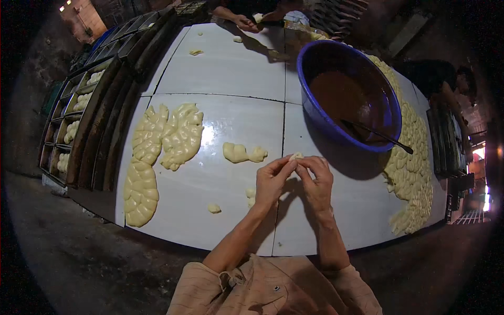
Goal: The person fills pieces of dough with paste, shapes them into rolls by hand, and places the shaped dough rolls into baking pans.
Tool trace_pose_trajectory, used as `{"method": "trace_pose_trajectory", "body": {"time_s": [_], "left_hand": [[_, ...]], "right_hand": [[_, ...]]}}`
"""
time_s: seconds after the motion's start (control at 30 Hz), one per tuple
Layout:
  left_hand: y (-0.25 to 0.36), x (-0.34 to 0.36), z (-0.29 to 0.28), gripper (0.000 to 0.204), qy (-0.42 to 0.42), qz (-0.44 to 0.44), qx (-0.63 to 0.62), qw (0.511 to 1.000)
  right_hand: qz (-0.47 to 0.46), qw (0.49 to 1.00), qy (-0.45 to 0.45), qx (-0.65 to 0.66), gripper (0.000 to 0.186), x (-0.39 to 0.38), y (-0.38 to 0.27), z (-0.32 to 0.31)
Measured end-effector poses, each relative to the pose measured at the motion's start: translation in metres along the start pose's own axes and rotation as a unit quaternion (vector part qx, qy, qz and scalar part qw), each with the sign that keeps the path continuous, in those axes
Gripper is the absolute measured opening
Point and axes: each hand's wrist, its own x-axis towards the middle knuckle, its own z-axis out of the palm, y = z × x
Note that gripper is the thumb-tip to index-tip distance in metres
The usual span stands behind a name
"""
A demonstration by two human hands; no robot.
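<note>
A small dough piece sits pinched between the fingertips of the left hand and right hand, above the white table. It looks like shaping or sealing; next probably calls for setting it among the dough rows, near the blue bowl

A white tiled counter carries a blue basin of brown filling with a dark spoon leaning in it. Rows of pale dough pieces lie at the left, more dough rows at the right edge. Dark baking trays stand stacked beside the counter.
</note>
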Motion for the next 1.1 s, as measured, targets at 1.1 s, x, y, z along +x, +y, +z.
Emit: {"method": "trace_pose_trajectory", "body": {"time_s": [1.1], "left_hand": [[0.025, -0.020, 0.001, 0.028, -0.122, 0.023, 0.104, 0.987]], "right_hand": [[0.145, 0.962, 0.155, 0.174, 0.033, -0.034, 0.012, 0.027]]}}
